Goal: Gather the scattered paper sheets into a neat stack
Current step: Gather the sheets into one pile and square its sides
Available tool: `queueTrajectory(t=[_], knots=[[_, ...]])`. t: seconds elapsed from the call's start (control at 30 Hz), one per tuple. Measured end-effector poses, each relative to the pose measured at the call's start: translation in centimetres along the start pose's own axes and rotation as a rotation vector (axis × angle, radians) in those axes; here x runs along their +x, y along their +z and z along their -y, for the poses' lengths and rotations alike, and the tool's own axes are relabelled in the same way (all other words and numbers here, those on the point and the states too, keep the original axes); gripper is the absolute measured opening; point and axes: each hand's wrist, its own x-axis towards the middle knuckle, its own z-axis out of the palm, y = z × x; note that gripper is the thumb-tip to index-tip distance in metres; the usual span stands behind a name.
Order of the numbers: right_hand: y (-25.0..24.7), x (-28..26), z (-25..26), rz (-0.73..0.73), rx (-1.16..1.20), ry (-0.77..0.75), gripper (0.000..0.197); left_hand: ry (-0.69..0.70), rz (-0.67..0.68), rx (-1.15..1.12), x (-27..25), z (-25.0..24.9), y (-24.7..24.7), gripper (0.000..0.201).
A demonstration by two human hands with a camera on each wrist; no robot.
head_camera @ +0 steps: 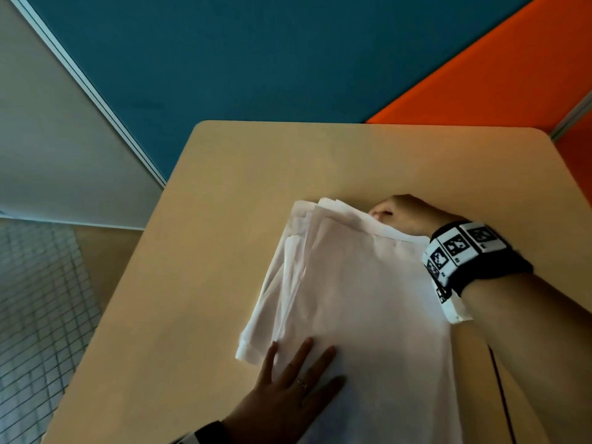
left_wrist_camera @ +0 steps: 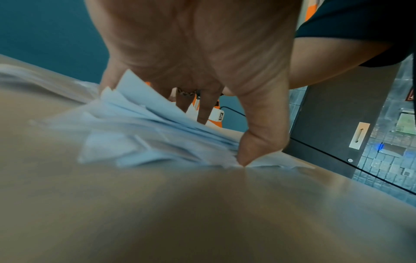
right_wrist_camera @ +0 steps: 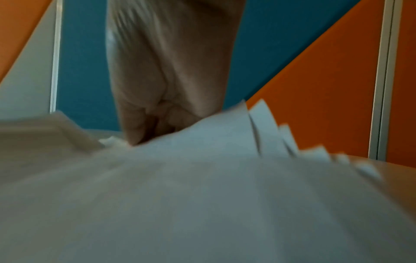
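Note:
A loose pile of white paper sheets (head_camera: 358, 299) lies on the tan table (head_camera: 256, 161), its left and far edges fanned out unevenly. My left hand (head_camera: 298, 379) rests flat on the pile's near left part with the fingers straight and spread. In the left wrist view the left hand (left_wrist_camera: 202, 62) touches the fanned sheet edges (left_wrist_camera: 144, 124), thumb tip down at the paper's edge. My right hand (head_camera: 397, 213) is at the pile's far right corner, fingers curled round the far edge of the sheets. The right wrist view shows that hand (right_wrist_camera: 162, 89) behind the raised paper edge (right_wrist_camera: 202, 195).
A teal partition (head_camera: 256, 59) and an orange one (head_camera: 512, 75) stand just behind the table. The table's left edge drops to a tiled floor (head_camera: 32, 315). A thin dark cable (head_camera: 499, 395) runs along the table at the right of the pile.

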Motion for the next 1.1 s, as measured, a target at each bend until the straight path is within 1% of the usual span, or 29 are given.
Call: queueTrajectory(t=[0.07, 0.1, 0.13, 0.17, 0.23, 0.27, 0.3, 0.37, 0.4, 0.43, 0.47, 0.5, 0.53, 0.57, 0.6, 0.63, 0.67, 0.7, 0.77, 0.8, 0.83, 0.9, 1.0, 1.03, 1.1], knots=[[-0.3, -0.6, 0.3, 0.156, -0.016, 0.027, 0.028, -0.021, 0.013, 0.001, -0.1, -0.2, 0.0, 0.039], [-0.5, -0.9, 0.5, 0.187, -0.012, 0.047, 0.026, -0.022, 0.01, 0.002, -0.1, -0.2, -0.1, 0.039], [-0.6, -1.2, 0.6, 0.177, 0.002, 0.059, 0.024, -0.024, 0.023, 0.001, -0.2, -0.2, -0.1, 0.039], [-0.7, -1.6, 0.6, 0.125, 0.016, 0.058, 0.023, -0.028, 0.05, -0.005, -0.2, -0.1, -0.2, 0.04], [-0.2, -2.2, 0.8, -0.014, -0.012, 0.037, 0.028, -0.041, 0.122, -0.023, -0.3, -0.1, -0.4, 0.043], [0.4, -2.5, 1.0, -0.037, -0.04, 0.022, 0.03, -0.047, 0.172, -0.034, -0.4, 0.0, -0.6, 0.048], [1.1, -2.9, 1.2, -0.026, -0.066, 0.003, 0.031, -0.045, 0.223, -0.037, -0.5, 0.0, -0.7, 0.06], [2.3, -3.7, 1.8, 0.051, -0.1, -0.025, 0.037, -0.013, 0.318, -0.055, -0.6, 0.2, -0.5, 0.094], [2.7, -4.3, 2.0, 0.061, -0.14, -0.022, 0.041, 0.0, 0.35, -0.076, -0.5, 0.2, -0.6, 0.106], [2.9, -4.9, 2.1, 0.025, -0.189, -0.02, 0.046, 0.013, 0.342, -0.083, -0.4, 0.4, -0.8, 0.11], [2.8, -5.6, 2.0, -0.06, -0.203, -0.003, 0.05, 0.018, 0.33, -0.095, -0.1, 0.8, -1.5, 0.11], [2.5, -6.6, 1.7, -0.181, -0.159, 0.04, 0.053, 0.014, 0.296, -0.119, 0.0, 1.2, -2.2, 0.108], [2.2, -7.4, 0.9, -0.297, -0.082, 0.109, 0.054, -0.032, 0.261, -0.207, 0.4, 1.7, -3.0, 0.106], [2.0, -8.7, -0.3, -0.39, -0.02, 0.186, 0.053, -0.135, 0.172, -0.322, 0.6, 2.3, -3.5, 0.104], [2.0, -9.9, -1.5, -0.419, 0.0, 0.266, 0.052, -0.3, 0.124, -0.463, 1.1, 3.1, -4.1, 0.103], [2.0, -11.3, -2.9, -0.384, -0.014, 0.331, 0.053, -0.463, 0.057, -0.573, 1.4, 3.9, -4.3, 0.103], [2.3, -12.8, -3.9, -0.302, -0.016, 0.393, 0.056, -0.606, 0.008, -0.607, 1.8, 4.7, -4.4, 0.1], [3.0, -14.1, -4.6, -0.21, 0.0, 0.451, 0.057, -0.738, 0.026, -0.593, 2.2, 5.6, -4.5, 0.093], [5.1, -16.7, -5.0, -0.042, 0.067, 0.534, 0.05, -0.927, 0.14, -0.545, 2.6, 6.4, -4.4, 0.074], [6.3, -17.9, -4.6, 0.012, 0.15, 0.563, 0.045, -0.972, 0.171, -0.548, 3.0, 6.4, -4.5, 0.067], [7.3, -18.8, -3.8, 0.021, 0.241, 0.586, 0.042, -0.999, 0.183, -0.567, 3.4, 6.0, -4.6, 0.063], [9.4, -19.2, -2.1, -0.036, 0.314, 0.578, 0.043, -1.024, 0.217, -0.605, 4.7, 5.0, -4.8, 0.062], [11.2, -18.7, 1.5, -0.129, 0.26, 0.586, 0.064, -1.058, 0.314, -0.649, 6.8, 3.1, -4.6, 0.079], [11.5, -18.5, 2.1, -0.149, 0.251, 0.582, 0.066, -1.08, 0.334, -0.675, 7.1, 2.8, -4.5, 0.083], [11.3, -18.5, 2.0, -0.17, 0.312, 0.581, 0.063, -1.105, 0.312, -0.737, 7.0, 2.7, -4.3, 0.084]])
